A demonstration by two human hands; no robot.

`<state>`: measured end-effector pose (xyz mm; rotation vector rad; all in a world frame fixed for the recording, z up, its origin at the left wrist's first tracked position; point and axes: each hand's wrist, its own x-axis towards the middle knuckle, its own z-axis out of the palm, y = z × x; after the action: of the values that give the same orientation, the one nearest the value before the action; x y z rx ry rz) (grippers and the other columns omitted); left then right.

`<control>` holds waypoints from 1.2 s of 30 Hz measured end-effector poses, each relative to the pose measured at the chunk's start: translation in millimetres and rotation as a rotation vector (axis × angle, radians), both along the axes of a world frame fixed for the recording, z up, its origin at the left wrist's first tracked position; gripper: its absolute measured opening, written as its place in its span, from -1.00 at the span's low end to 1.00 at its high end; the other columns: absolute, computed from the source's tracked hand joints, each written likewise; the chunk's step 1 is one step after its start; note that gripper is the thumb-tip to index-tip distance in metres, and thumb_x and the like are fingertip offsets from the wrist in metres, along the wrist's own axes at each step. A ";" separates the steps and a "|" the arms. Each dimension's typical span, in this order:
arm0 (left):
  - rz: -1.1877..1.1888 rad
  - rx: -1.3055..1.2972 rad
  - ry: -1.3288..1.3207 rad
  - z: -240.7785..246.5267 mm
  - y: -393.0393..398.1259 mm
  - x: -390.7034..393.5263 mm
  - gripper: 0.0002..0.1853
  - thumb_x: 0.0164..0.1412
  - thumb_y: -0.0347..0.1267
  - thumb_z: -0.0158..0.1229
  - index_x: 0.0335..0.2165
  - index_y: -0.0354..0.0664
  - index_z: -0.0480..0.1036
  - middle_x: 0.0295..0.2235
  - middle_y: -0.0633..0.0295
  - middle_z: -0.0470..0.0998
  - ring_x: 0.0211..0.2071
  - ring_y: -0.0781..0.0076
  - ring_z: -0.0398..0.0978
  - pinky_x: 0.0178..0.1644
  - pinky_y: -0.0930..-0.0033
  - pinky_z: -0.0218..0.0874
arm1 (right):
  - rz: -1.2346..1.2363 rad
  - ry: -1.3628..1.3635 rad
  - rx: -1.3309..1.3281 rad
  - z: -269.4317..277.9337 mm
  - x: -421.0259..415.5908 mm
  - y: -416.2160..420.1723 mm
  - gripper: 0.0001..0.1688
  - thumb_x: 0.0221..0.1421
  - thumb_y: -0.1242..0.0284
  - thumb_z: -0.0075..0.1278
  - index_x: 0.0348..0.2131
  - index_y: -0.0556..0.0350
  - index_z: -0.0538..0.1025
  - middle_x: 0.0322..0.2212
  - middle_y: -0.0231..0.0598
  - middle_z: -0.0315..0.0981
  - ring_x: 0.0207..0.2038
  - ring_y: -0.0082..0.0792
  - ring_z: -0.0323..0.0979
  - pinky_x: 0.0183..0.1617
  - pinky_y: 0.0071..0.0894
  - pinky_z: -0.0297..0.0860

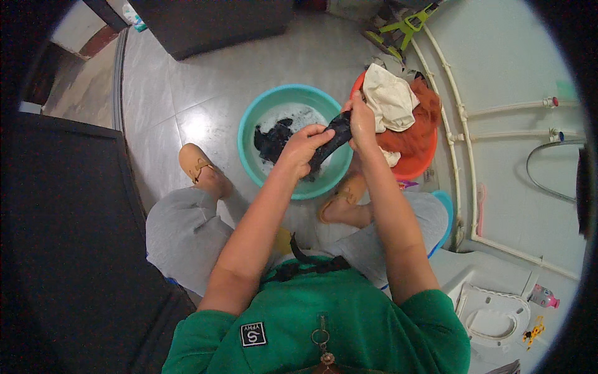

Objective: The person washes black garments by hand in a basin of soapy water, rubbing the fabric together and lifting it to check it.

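A wet black cloth is stretched between my two hands over the right side of a turquoise plastic basin. My left hand grips its lower part, thumb on top. Higher and to the right, my right hand is closed around the upper end, close to the rim of a red plastic basin. More dark fabric lies in sudsy water in the turquoise basin; whether it joins the held cloth cannot be told. The red basin holds a cream cloth and a rust-coloured cloth.
My feet in tan clogs stand on either side of the turquoise basin on grey tiles. White pipes run along the right wall. A dark cabinet stands ahead, a dark panel at left, and a lime-green folding frame at upper right.
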<state>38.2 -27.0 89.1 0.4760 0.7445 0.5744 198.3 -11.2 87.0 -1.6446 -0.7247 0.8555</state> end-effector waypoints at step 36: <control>0.488 -0.325 -0.192 -8.1 5.5 5.6 -0.65 0.25 -0.16 -0.01 -0.23 -0.25 0.42 -0.36 0.22 0.50 -0.35 0.38 0.45 -0.28 0.32 0.30 | 0.416 -0.180 0.050 -1.4 -43.0 -53.1 -0.70 0.15 0.37 0.01 -0.19 0.19 0.37 -0.34 -0.33 0.36 -0.43 -0.54 0.36 -0.39 -0.56 0.34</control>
<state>43.8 -21.5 81.0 -0.0707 0.7541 0.9203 155.3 -64.4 85.6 -1.5626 -1.2333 0.9765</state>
